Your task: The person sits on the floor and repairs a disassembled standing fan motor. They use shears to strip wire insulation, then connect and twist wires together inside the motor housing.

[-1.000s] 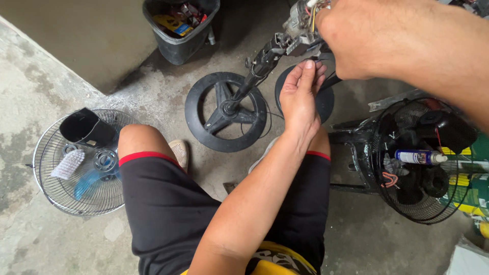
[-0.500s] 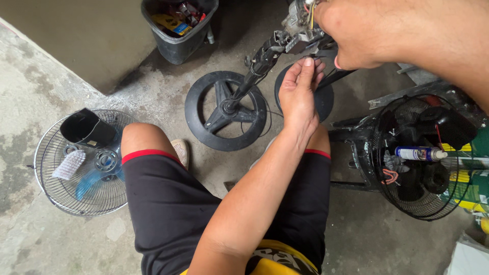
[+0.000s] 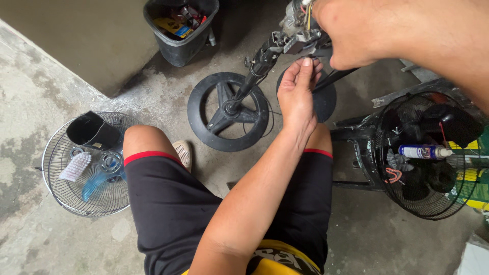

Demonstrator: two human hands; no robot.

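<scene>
The left hand [image 3: 298, 94] reaches up from the lap with its palm turned toward the camera and its fingers together and straight, the tips touching the underside of the fan head [image 3: 298, 28] at the top of the stand. It is not clamped on anything; it props or steadies the part. The right hand [image 3: 351, 33] comes in from the upper right, curled into a loose fist over the same fan head, where bare metal and coloured wires show. Whether its fingers pinch a wire or a small part is hidden behind the knuckles, so I cannot tell.

The work in hand looks like fitting or freeing something at the fan head while the stand pole [image 3: 252, 76] leans down to its round black base [image 3: 226, 112] on the concrete floor. The next move seems to call for a steady hold from below and fine finger work from above.

A second dark disc [image 3: 326, 99] lies just behind the left hand. To the right stands a black fan cage [image 3: 423, 153] with a small spray can [image 3: 423, 151] inside. To the left a wire fan guard [image 3: 86, 165] lies flat, holding a black cup, a white brush and a blue blade. A grey bucket [image 3: 181, 28] of odds and ends stands at the far side.

Against the earlier frames, the right hand has slid a little to the right and lower, and the left fingertips stay on the same spot.
</scene>
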